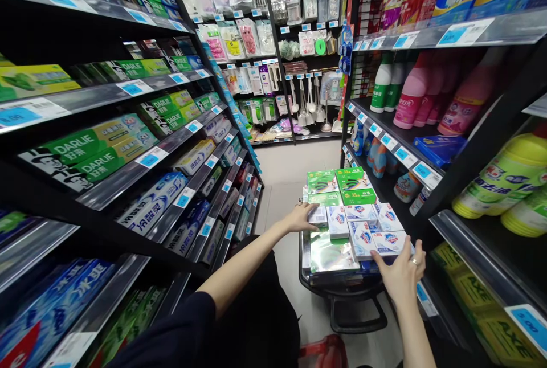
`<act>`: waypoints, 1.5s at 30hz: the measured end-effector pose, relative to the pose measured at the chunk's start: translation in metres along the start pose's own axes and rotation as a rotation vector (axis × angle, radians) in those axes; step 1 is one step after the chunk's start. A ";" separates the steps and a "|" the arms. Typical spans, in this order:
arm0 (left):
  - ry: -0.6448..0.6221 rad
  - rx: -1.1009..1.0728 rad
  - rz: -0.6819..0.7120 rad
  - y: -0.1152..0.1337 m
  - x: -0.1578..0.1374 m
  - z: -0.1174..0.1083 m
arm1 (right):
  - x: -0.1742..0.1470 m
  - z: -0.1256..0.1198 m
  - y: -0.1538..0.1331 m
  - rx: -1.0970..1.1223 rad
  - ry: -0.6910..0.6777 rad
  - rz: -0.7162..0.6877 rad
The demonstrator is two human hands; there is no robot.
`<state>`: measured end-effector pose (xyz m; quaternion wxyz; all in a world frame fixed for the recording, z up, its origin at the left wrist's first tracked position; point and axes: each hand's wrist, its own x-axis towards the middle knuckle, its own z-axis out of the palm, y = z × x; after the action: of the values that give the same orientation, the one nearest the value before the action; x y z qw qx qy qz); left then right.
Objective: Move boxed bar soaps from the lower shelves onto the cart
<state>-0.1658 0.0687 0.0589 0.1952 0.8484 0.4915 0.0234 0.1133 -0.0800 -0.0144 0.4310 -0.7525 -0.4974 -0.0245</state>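
Note:
Small white-and-blue soap boxes [365, 237] lie side by side on top of flat green boxes [333, 253] in a black basket [337, 290]. My left hand [300, 217] reaches in from the left, its thumb and fingers around the end soap box [317, 216]. At the front right corner of the group is my right hand [404, 270], a ring on one finger. Its thumb and forefinger are placed about another soap box [390, 242]. More green boxes [339, 184] are stacked at the far end of the basket.
Shelves of toothpaste boxes [106, 148] line the left side. On the right, shelves hold pink bottles [412, 97] and yellow bottles [502, 180]. Hanging packets and ladles [314, 103] cover the back wall. A red plastic object [327, 352] is on the floor below the basket.

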 end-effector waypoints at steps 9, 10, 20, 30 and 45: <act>0.038 0.203 0.137 0.037 0.022 0.024 | 0.008 -0.002 0.020 0.269 -0.085 0.352; 0.040 0.215 0.152 0.039 0.025 0.026 | 0.008 -0.002 0.021 0.270 -0.087 0.372; 0.079 0.309 0.175 0.041 0.029 0.032 | 0.015 -0.003 0.028 0.293 -0.122 0.416; 0.054 0.279 0.180 0.042 0.031 0.031 | 0.015 0.001 0.039 0.292 -0.124 0.425; 0.007 0.093 0.204 0.034 0.029 0.010 | 0.020 -0.003 0.043 0.320 -0.191 0.525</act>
<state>-0.1203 0.0751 0.0573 0.1506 0.9021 0.4037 0.0235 0.1572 -0.0736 -0.0298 0.4870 -0.7766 -0.3220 0.2368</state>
